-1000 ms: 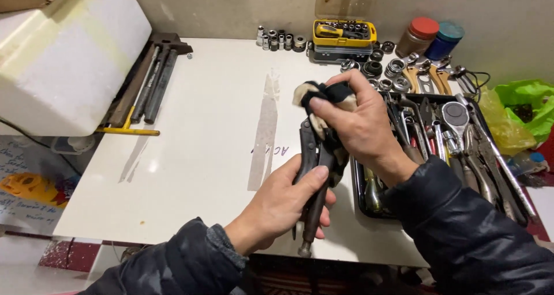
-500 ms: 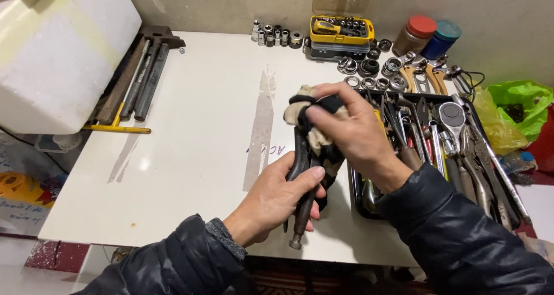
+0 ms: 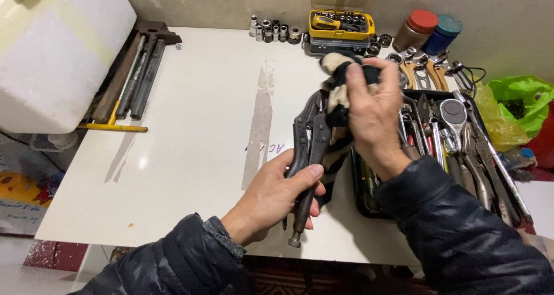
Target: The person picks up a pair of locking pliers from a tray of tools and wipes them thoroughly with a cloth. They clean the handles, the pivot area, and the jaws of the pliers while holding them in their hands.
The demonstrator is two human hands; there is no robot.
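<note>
The left hand (image 3: 271, 200) wraps tight around the handles of the locking pliers (image 3: 306, 156), held above the white table (image 3: 190, 128). The right hand (image 3: 372, 113) clutches a dark rag (image 3: 340, 107) against the pliers' head, apparently hiding it. A tool tray (image 3: 360, 197) lies right of the pliers.

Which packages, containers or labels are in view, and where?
Yellow and black socket-set case with clear raised lid: table's back edge, centre.
Brown jar with red lid: right of the case.
Blue jar with teal lid: beside it.
Green plastic bag: far right.
White foam box: upper left.
</note>
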